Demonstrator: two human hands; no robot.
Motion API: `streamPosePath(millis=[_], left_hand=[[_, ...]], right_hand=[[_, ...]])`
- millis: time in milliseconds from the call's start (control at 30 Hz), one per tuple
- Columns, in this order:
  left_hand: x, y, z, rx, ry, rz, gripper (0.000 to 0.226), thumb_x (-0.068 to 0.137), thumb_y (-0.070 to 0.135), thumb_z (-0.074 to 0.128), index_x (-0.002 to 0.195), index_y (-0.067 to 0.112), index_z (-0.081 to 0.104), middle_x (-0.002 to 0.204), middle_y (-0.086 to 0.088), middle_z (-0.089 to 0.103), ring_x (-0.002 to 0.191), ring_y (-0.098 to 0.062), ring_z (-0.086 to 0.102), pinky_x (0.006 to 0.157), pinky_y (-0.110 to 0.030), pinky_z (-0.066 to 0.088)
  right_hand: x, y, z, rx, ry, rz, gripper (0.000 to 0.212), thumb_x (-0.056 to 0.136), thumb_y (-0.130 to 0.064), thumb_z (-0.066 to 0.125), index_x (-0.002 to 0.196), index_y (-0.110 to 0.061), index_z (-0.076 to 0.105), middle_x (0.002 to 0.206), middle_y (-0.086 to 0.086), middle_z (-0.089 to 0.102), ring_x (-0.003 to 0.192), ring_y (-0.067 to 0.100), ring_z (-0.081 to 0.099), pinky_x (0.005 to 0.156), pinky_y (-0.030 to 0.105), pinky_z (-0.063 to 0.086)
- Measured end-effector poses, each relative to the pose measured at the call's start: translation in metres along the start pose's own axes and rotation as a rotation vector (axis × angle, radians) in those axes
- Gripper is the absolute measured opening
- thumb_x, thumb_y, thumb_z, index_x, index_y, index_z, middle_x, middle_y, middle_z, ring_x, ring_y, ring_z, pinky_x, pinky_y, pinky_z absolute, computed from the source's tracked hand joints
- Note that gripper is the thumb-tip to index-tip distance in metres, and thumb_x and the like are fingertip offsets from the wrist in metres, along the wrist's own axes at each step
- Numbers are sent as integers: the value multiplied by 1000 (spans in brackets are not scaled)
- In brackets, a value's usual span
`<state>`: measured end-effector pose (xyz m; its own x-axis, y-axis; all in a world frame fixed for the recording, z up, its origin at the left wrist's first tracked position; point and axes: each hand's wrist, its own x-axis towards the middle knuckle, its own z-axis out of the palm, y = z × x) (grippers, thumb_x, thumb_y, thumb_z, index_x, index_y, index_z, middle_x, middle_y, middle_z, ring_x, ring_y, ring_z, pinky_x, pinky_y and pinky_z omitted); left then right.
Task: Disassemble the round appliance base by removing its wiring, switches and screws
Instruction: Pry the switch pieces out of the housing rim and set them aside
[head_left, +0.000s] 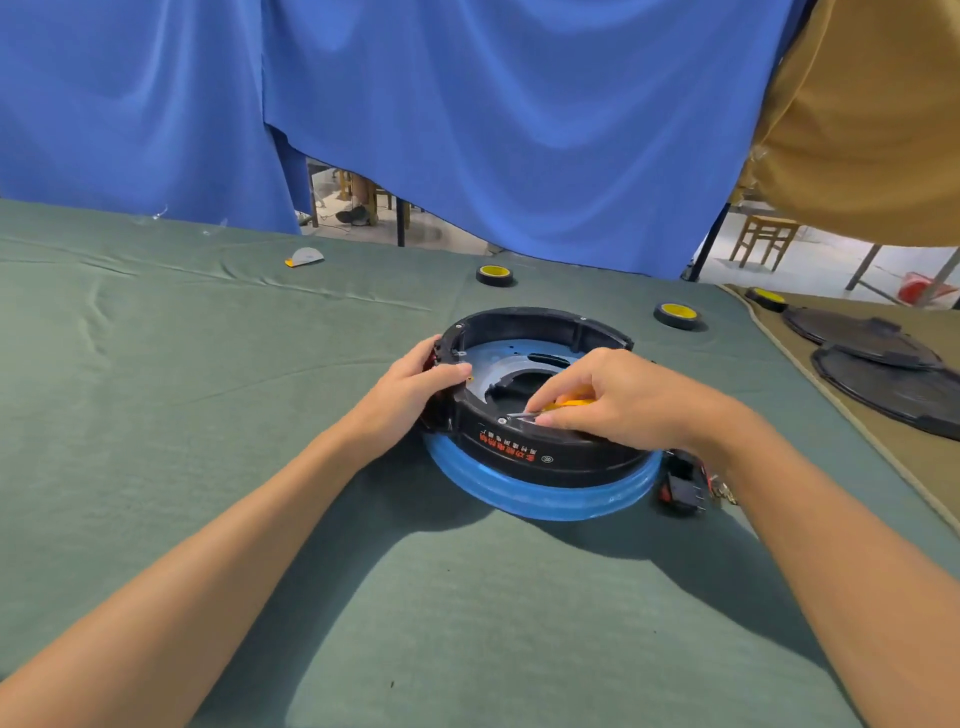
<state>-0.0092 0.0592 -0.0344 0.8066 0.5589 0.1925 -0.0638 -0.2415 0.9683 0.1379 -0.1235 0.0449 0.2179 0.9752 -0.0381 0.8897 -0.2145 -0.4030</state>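
Screw removal looks to be the step in hand: the round appliance base sits on the table between the two hands, blue ring down and open side up. The left hand grips the rim on its own side, fingers curled over the edge, which should brace the base against twisting. The right hand pinches a yellow-handled screwdriver that lies low, almost flat, its tip reaching toward the left hand and meeting a small screw on the near rim. To do this well, I would lift the handle until the shaft stands in line with the screw, seat the tip fully, then press down while turning so it does not slip out and chew the head. The loosened screw could drop into the open base, so a finger kept near it seems wise. A black-and-red switch with wires lies just outside the right wrist, apparently already out.
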Motion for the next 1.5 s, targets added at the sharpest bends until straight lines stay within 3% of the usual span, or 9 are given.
streamPosePath(millis=[67, 233, 467, 700, 833, 967, 1200, 1300, 1500], left_hand=[[2, -1, 0, -50, -20, 5, 41, 78, 35, 64, 118, 28, 62, 111, 2, 71, 104, -11, 67, 87, -25, 48], [1, -9, 3, -11, 62, 79, 33, 92, 48, 47, 118, 36, 64, 120, 10, 68, 118, -9, 59, 110, -41, 37], [2, -12, 3, -39, 39, 100, 41, 101, 44, 33, 121, 29, 65, 124, 2, 67, 123, -17, 57, 113, -49, 34], [1, -11, 0, -19, 27, 139, 36, 102, 34, 35, 127, 34, 61, 128, 12, 64, 125, -7, 54, 111, -37, 34], [1, -9, 0, -25, 18, 141, 35, 102, 33, 35, 124, 36, 62, 127, 13, 64, 124, -5, 54, 111, -36, 34], [0, -9, -1, -27, 12, 145, 35, 102, 33, 35, 125, 35, 62, 127, 11, 65, 125, -7, 55, 113, -41, 32], [1, -9, 1, -34, 22, 118, 38, 98, 36, 37, 128, 30, 60, 126, 12, 65, 123, -6, 56, 112, -36, 35], [2, -8, 0, -65, 50, 85, 42, 93, 36, 42, 128, 22, 62, 121, 9, 68, 118, -8, 59, 105, -31, 40], [5, -9, -1, -109, 85, 60, 29, 88, 36, 47, 107, 30, 69, 104, 9, 74, 103, -8, 66, 91, -27, 44]], right_hand=[[-1, 2, 1, 9, 57, -3, 10, 90, -40, 63, 93, -41, 73, 96, -17, 68, 94, 7, 60, 81, 27, 49], [6, 8, 4, 44, 296, 36, 12, 88, -40, 63, 93, -37, 74, 89, -16, 65, 88, 12, 59, 80, 36, 51], [15, 8, 12, 56, 335, 4, 17, 90, -39, 61, 100, -35, 75, 100, -13, 70, 98, 13, 60, 89, 43, 51], [16, 11, 14, 46, 355, 25, 18, 91, -39, 59, 100, -36, 75, 106, -17, 71, 104, 15, 59, 92, 46, 49], [17, 14, 14, 79, 353, 52, 16, 89, -39, 61, 95, -37, 75, 90, -22, 68, 100, 15, 59, 89, 46, 50], [17, 17, 14, 78, 329, 71, 11, 88, -39, 63, 84, -42, 73, 76, -20, 70, 74, 9, 56, 78, 41, 50], [22, 11, 15, 70, 291, -2, 17, 92, -32, 63, 104, -33, 75, 104, -9, 74, 89, 7, 63, 81, 25, 49], [24, 11, 16, 82, 269, 9, 19, 92, -32, 62, 107, -35, 73, 111, -14, 70, 97, 11, 63, 90, 36, 52], [28, 14, 19, -40, 317, -59, 23, 94, -29, 58, 108, -42, 71, 63, -40, 47, 73, 1, 47, 75, 33, 40]])
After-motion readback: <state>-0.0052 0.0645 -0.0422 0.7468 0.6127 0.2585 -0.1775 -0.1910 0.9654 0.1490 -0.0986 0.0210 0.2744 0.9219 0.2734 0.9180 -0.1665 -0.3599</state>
